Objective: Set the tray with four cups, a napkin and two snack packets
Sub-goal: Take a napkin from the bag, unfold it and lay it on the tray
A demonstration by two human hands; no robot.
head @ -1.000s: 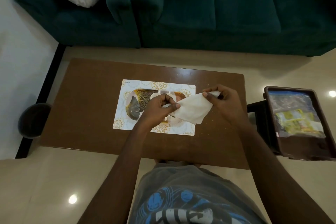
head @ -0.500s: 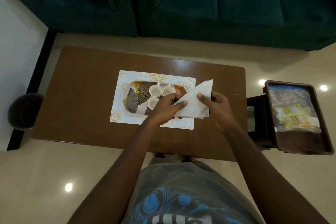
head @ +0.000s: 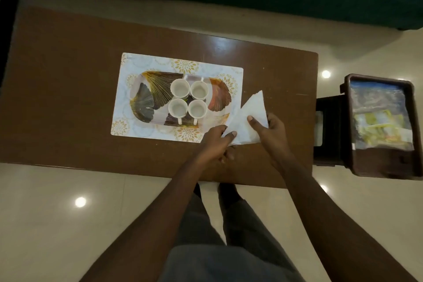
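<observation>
Both hands pinch a folded napkin (head: 248, 117) beside the tray (head: 146, 107), left hand (head: 216, 144) at its lower corner, right hand (head: 267, 129) opposite; pressing the crease flat should keep the triangle neat.

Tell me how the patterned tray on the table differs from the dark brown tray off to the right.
The patterned tray lies on a placemat on the table; the dark brown tray rests on a dark stand beside it. The patterned tray carries four white cups, while the dark brown tray holds the snack packets. The patterned tray looks shallow, the dark brown tray deeper-walled. Both are roughly rectangular.
</observation>
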